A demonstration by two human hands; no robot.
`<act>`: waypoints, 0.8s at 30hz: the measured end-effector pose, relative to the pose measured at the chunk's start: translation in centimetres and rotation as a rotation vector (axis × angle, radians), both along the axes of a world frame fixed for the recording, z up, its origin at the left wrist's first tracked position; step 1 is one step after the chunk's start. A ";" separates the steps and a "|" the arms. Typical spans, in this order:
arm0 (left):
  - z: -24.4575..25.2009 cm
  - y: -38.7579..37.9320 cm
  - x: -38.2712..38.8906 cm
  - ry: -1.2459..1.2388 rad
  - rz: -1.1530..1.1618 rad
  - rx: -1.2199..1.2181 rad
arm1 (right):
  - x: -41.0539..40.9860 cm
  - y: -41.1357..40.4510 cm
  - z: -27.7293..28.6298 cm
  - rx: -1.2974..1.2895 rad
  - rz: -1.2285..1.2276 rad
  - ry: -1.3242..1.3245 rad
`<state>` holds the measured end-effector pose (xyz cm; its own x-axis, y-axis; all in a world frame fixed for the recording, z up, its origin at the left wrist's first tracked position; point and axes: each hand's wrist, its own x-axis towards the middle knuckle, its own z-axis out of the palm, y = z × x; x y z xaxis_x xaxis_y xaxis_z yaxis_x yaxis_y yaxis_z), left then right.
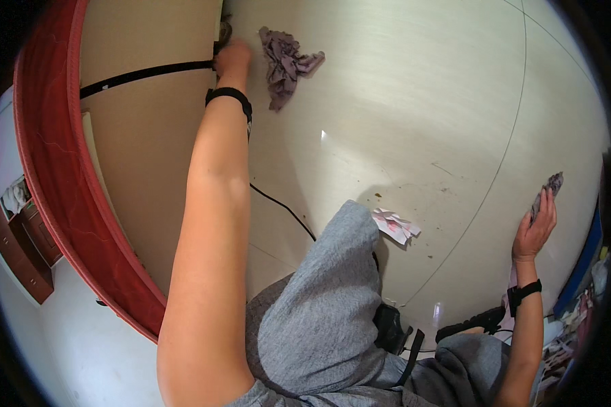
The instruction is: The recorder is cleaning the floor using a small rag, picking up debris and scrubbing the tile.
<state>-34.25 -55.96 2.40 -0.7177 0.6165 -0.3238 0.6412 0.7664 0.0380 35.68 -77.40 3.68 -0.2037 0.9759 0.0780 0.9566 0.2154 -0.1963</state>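
My left hand (234,57) reaches to the edge of a beige panel (147,40), beside the end of a black strip (147,77). Its fingers are mostly hidden, so I cannot tell what they hold. Just right of it, a crumpled purple-grey cloth (284,66) lies on the pale tiled floor (412,91). Far to the right, my right hand (538,226) rests on a second purple-grey cloth (555,183), bunched under the fingers against the floor. A black band circles each wrist.
A crumpled white paper with pinkish marks (396,225) lies by my knee, with dark specks (378,195) around it. A black cable (280,203) runs along the floor. Red fabric (56,132) borders the panel on the left. Piled items (573,336) stand at lower right.
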 end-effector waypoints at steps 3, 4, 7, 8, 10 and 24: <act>-0.7 0.8 -0.4 0.036 0.096 -0.066 | 0.0 0.1 0.1 0.003 0.004 0.003; -0.7 0.7 -1.5 0.132 0.064 -0.031 | -0.3 0.2 0.1 0.006 0.003 0.017; -1.7 0.1 0.4 0.159 0.073 0.044 | -0.3 0.0 0.3 -0.015 -0.003 0.008; -2.0 -0.2 1.8 0.108 0.117 0.092 | -0.1 -0.1 0.3 -0.018 -0.006 -0.006; -0.7 1.4 0.1 0.063 0.114 0.026 | -0.3 0.0 0.5 -0.006 -0.008 0.010; -1.9 3.6 -4.3 0.076 0.230 -0.109 | -0.1 -0.1 0.0 -0.005 -0.014 -0.009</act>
